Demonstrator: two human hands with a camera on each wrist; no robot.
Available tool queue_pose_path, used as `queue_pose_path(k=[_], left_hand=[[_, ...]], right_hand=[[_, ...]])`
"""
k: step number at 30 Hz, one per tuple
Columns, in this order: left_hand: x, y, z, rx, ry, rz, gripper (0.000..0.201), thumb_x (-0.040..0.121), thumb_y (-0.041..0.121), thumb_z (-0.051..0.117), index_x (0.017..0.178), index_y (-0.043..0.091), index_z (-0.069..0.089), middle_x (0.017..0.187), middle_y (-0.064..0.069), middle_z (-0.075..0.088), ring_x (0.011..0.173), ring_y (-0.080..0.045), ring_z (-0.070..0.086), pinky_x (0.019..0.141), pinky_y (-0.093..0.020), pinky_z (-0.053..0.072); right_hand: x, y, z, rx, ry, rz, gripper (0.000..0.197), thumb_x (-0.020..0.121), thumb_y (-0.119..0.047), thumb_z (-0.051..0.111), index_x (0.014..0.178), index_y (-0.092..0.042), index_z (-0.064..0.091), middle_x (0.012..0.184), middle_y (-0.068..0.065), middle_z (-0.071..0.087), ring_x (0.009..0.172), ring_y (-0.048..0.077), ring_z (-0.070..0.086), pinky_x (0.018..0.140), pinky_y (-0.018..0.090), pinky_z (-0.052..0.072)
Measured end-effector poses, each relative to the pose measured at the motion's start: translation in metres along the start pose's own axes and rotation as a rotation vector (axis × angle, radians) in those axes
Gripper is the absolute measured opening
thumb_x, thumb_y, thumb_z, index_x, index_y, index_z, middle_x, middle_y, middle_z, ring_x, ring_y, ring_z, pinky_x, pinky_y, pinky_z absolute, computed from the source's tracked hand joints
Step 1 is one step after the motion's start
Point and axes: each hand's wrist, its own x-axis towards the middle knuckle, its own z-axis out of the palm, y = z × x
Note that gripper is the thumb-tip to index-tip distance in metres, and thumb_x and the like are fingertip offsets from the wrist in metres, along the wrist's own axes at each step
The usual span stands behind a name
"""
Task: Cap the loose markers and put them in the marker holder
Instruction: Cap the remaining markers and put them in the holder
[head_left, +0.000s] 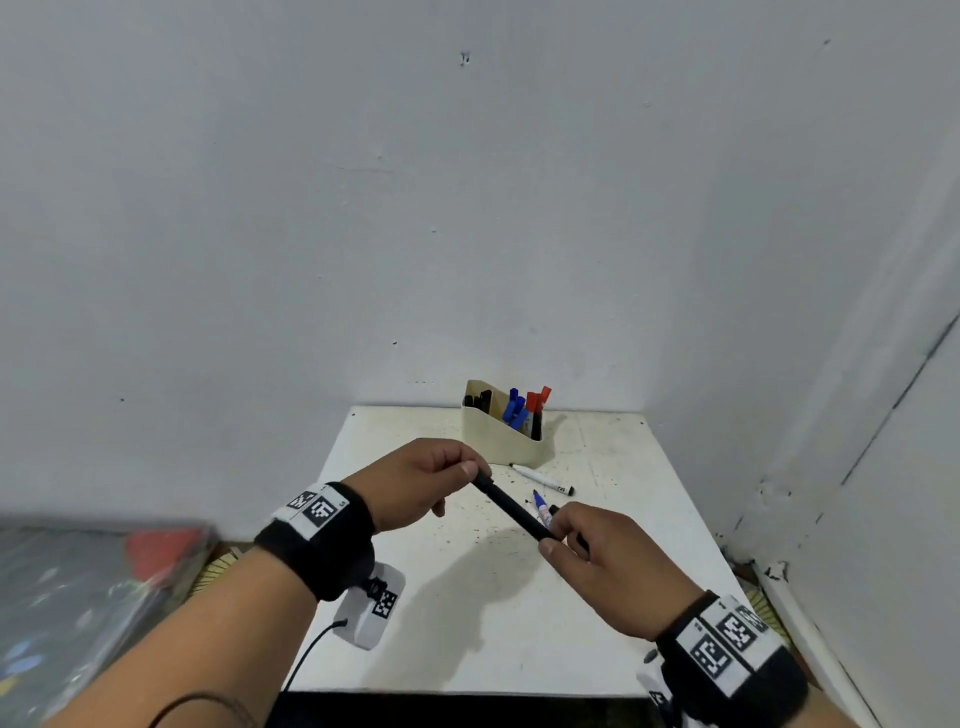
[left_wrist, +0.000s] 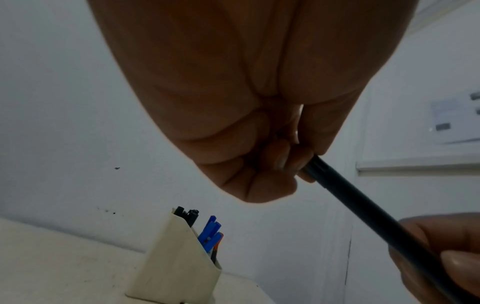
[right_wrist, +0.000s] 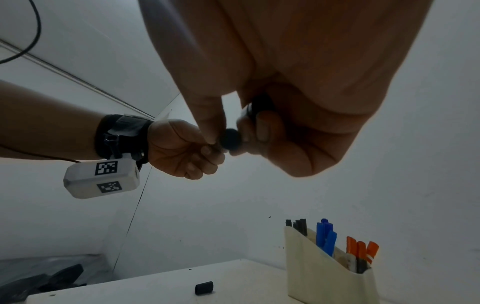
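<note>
A black marker (head_left: 511, 506) hangs slantwise above the white table (head_left: 467, 623), held at both ends. My left hand (head_left: 470, 475) pinches its far upper end, seen close in the left wrist view as the marker (left_wrist: 350, 197) leaving the fingers. My right hand (head_left: 553, 538) grips the near lower end (right_wrist: 230, 141). Another dark piece (right_wrist: 258, 106) shows in the right palm; I cannot tell what it is. The cream marker holder (head_left: 501, 441) stands at the back with black, blue and red markers. A white marker (head_left: 543, 480) and an uncapped blue marker (head_left: 540, 506) lie before it.
A loose black cap (right_wrist: 204, 288) lies on the table in the right wrist view. White walls close in behind and to the right. Blurred clutter (head_left: 104, 597) sits off the table's left edge. A cable (head_left: 311, 649) hangs from my left wrist.
</note>
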Motion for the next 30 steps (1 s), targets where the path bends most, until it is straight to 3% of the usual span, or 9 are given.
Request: queue_pose_path(k=[2, 8, 13, 16, 18, 21, 22, 26, 30], left_hand=[[-0.001, 0.001, 0.001, 0.023, 0.011, 0.012, 0.026, 0.109, 0.018, 0.045, 0.114, 0.013, 0.070, 0.063, 0.026, 0.058, 0.076, -0.021, 0.056, 0.047, -0.008, 0.038], [-0.004, 0.006, 0.008, -0.146, 0.047, 0.038, 0.029, 0.110, 0.013, 0.043, 0.111, -0.006, 0.066, 0.071, -0.001, 0.051, 0.070, -0.025, 0.052, 0.042, -0.008, 0.038], [0.003, -0.005, 0.013, -0.216, 0.039, 0.080, 0.026, 0.109, 0.016, 0.048, 0.100, 0.004, 0.069, 0.067, 0.004, 0.055, 0.064, -0.020, 0.054, 0.062, -0.023, 0.051], [0.007, -0.011, 0.017, -0.260, 0.047, 0.071, 0.024, 0.107, 0.020, 0.051, 0.097, 0.008, 0.069, 0.069, 0.000, 0.053, 0.064, -0.019, 0.052, 0.067, -0.030, 0.052], [0.010, -0.016, 0.025, -0.354, 0.095, 0.038, 0.020, 0.106, 0.021, 0.055, 0.096, 0.010, 0.068, 0.073, -0.004, 0.051, 0.066, -0.019, 0.050, 0.070, -0.033, 0.053], [0.015, -0.035, 0.042, -0.557, 0.149, -0.058, 0.010, 0.103, 0.016, 0.061, 0.109, 0.011, 0.067, 0.081, -0.003, 0.055, 0.073, -0.016, 0.055, 0.073, -0.034, 0.056], [0.015, -0.041, 0.047, -0.593, 0.145, -0.093, 0.010, 0.102, 0.015, 0.062, 0.111, 0.012, 0.066, 0.086, -0.003, 0.059, 0.078, -0.017, 0.059, 0.075, -0.034, 0.057], [0.024, -0.072, 0.059, -0.712, 0.193, -0.242, 0.011, 0.099, 0.010, 0.065, 0.109, 0.008, 0.067, 0.095, -0.011, 0.068, 0.084, -0.024, 0.069, 0.073, -0.035, 0.058], [0.031, -0.103, 0.063, -0.665, 0.325, -0.322, 0.023, 0.098, 0.011, 0.068, 0.120, 0.013, 0.062, 0.099, -0.012, 0.075, 0.081, -0.024, 0.072, 0.074, -0.035, 0.058]], right_hand=[[-0.001, -0.003, 0.000, -0.007, 0.025, -0.019, 0.019, 0.097, -0.045, 0.056, 0.084, -0.032, 0.055, 0.066, -0.010, 0.049, 0.064, 0.007, 0.046, 0.060, 0.024, 0.038], [-0.006, -0.011, 0.006, 0.059, 0.093, -0.066, 0.025, 0.101, -0.034, 0.055, 0.077, -0.036, 0.048, 0.070, -0.012, 0.048, 0.071, 0.008, 0.047, 0.063, 0.024, 0.037], [-0.006, -0.010, 0.011, 0.198, 0.070, -0.011, 0.023, 0.101, -0.025, 0.055, 0.079, -0.023, 0.052, 0.068, -0.015, 0.047, 0.059, 0.011, 0.052, 0.058, 0.038, 0.059], [-0.008, -0.013, 0.019, 0.291, 0.094, 0.016, 0.021, 0.101, -0.020, 0.058, 0.081, -0.017, 0.054, 0.063, -0.014, 0.042, 0.056, 0.009, 0.049, 0.057, 0.038, 0.062], [-0.005, -0.013, 0.026, 0.324, 0.099, 0.045, 0.019, 0.101, -0.022, 0.057, 0.083, -0.015, 0.055, 0.059, -0.015, 0.042, 0.055, 0.008, 0.047, 0.063, 0.041, 0.063], [0.004, -0.008, 0.038, 0.289, 0.019, 0.100, 0.021, 0.102, -0.034, 0.051, 0.086, -0.022, 0.056, 0.060, -0.011, 0.050, 0.054, 0.010, 0.057, 0.095, 0.045, 0.056], [0.005, -0.004, 0.042, 0.253, -0.015, 0.112, 0.022, 0.102, -0.037, 0.050, 0.086, -0.024, 0.056, 0.062, -0.011, 0.053, 0.055, 0.010, 0.059, 0.097, 0.044, 0.054], [0.006, 0.021, 0.060, 0.169, -0.075, 0.158, 0.020, 0.102, -0.040, 0.052, 0.086, -0.028, 0.056, 0.067, -0.008, 0.053, 0.059, 0.006, 0.048, 0.070, 0.037, 0.052], [0.005, 0.052, 0.076, 0.076, -0.127, 0.245, 0.023, 0.100, -0.044, 0.054, 0.090, -0.024, 0.059, 0.070, -0.007, 0.053, 0.063, 0.005, 0.046, 0.062, 0.024, 0.037]])
